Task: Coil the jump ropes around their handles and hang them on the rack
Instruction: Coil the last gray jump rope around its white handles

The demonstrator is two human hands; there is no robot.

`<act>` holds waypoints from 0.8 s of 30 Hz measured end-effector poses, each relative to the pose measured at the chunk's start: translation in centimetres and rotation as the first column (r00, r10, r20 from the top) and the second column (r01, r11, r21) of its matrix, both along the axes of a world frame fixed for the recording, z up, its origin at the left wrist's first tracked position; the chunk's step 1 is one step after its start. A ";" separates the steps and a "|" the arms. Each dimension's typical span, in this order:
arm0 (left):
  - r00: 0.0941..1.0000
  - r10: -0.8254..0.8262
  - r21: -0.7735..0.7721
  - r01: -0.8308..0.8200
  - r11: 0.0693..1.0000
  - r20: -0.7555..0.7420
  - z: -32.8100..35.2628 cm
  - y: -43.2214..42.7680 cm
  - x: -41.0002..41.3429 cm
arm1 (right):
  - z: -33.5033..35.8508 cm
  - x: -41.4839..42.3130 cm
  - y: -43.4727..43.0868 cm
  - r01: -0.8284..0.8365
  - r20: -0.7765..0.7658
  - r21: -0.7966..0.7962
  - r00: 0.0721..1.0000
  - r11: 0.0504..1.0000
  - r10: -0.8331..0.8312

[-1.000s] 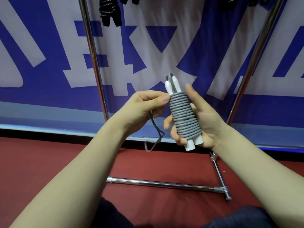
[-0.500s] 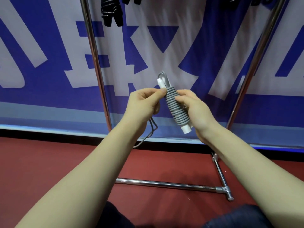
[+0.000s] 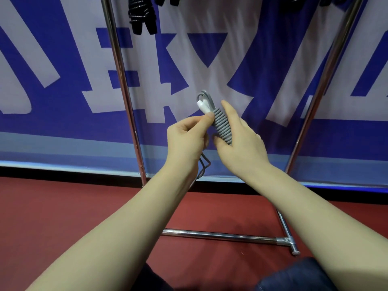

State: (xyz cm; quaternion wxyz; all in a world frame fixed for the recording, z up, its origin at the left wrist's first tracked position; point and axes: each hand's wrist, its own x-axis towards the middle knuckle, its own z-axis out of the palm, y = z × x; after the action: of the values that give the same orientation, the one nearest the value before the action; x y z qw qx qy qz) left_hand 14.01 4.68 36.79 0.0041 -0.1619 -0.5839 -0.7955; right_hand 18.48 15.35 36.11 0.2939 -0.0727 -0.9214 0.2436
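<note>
A grey jump rope (image 3: 222, 123) is coiled tightly round its two white handles, whose tips stick out at the upper left. My right hand (image 3: 239, 139) grips the coiled bundle from the right, fingers wrapped behind it, thumb pointing up. My left hand (image 3: 186, 139) pinches the loose rope end against the coil's top with thumb and fingers. A short grey loop of spare rope (image 3: 203, 168) hangs below my left hand. The chrome rack (image 3: 121, 80) stands just behind, with two slanted uprights.
Black coiled jump ropes (image 3: 142, 15) hang from the rack at the top edge, more at the upper right (image 3: 298, 1). The rack's floor bar (image 3: 220, 236) crosses the red floor below my arms. A blue and white banner (image 3: 63, 101) fills the background.
My right hand has turned from palm-up to gripping the bundle from the side. The bundle has risen and tilted left. The hanging loose loop has become shorter.
</note>
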 end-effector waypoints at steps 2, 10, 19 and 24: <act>1.000 -0.009 -0.006 0.009 1.000 -0.005 -0.3 0.0 0.2 | 0.2 0.1 0.6 -0.057 0.029 -0.009 0.998 0.998 0.057; 0.990 -0.128 -0.113 0.121 0.986 -0.056 -0.5 -0.7 -0.3 | 0.0 0.0 2.2 -0.197 0.009 -0.162 0.980 0.967 0.201; 0.909 -0.407 -0.177 0.388 0.905 -0.086 -0.3 -2.4 -2.9 | 0.5 0.9 2.4 -0.376 -0.111 -0.725 0.890 0.577 0.441; 0.914 -0.404 -0.186 0.391 0.902 -0.040 -0.5 -2.4 -3.5 | 0.7 1.6 2.9 -0.398 -0.142 -0.838 0.820 0.373 0.555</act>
State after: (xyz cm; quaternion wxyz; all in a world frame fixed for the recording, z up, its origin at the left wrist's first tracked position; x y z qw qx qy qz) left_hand 10.55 2.29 36.31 -0.1499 -0.3079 -0.6052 -0.7187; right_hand 20.08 18.25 36.79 0.0615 0.0453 -0.6879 0.7218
